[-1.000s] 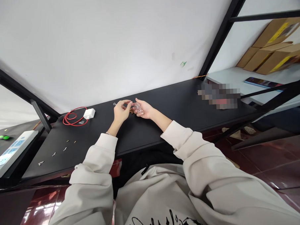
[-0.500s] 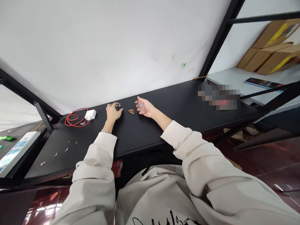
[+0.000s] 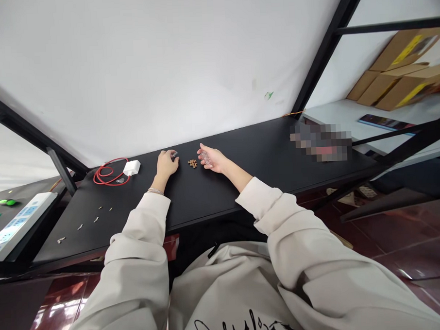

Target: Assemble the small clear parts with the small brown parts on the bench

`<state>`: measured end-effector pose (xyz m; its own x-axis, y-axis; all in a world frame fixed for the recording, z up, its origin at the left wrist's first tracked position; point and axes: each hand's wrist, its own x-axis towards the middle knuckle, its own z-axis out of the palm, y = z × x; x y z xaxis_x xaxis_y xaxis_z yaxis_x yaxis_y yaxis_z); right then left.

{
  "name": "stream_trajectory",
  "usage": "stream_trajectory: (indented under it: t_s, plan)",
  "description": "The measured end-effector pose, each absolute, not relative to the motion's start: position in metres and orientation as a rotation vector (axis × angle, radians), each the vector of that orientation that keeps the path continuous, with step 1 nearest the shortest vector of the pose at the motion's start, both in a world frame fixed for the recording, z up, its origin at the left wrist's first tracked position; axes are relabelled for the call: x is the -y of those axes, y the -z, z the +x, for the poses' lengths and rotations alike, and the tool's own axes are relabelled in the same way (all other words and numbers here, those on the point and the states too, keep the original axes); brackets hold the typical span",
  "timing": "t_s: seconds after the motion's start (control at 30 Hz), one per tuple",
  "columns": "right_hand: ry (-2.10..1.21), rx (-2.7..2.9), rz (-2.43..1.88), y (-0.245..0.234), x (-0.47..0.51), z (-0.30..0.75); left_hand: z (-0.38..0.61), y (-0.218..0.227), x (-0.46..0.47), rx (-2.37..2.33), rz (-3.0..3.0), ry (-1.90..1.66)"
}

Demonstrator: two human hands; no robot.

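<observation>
head view, black bench (image 3: pixel 241 144):
1. left hand (image 3: pixel 165 165): grip curled over a small dark item (image 3: pixel 174 155).
2. right hand (image 3: pixel 214 160): grip half closed on a clear beaded piece (image 3: pixel 205 158).
3. brown beads (image 3: pixel 192 163) lie loose between the hands.
4. risk: a brushing hand could scatter the beads; a slack grip could drop the clear piece.

Black tabletop (image 3: pixel 256 156), steel-framed: coiled red cable (image 3: pixel 105 174) touching white power adapter (image 3: pixel 131 168) at left; small brown beads (image 3: pixel 192 163) mid-surface; scattered small pale pieces (image 3: pixel 96 219) near left end; pixelated object (image 3: pixel 321 142) at right.
</observation>
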<state>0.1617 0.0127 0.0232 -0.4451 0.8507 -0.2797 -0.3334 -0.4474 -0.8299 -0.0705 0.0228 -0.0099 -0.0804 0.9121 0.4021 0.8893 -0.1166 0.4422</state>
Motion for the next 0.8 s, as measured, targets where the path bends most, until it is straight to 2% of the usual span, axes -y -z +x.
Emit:
stream_trajectory:
  t_s: [0.27,0.63,0.8]
  plan:
    - [-1.896,1.031,-0.945,-0.026,-0.008,0.159,-0.062,0.003,-0.016,-2.107,2.04,-0.847]
    - [-1.73,1.168,-0.982,-0.026,0.001,0.153,-0.05,-0.007,-0.005,-1.909,2.073,-1.127]
    - [-1.394,1.499,-1.092,-0.019,0.002,0.154,-0.03,-0.011,0.007,-1.672,1.899,-1.261]
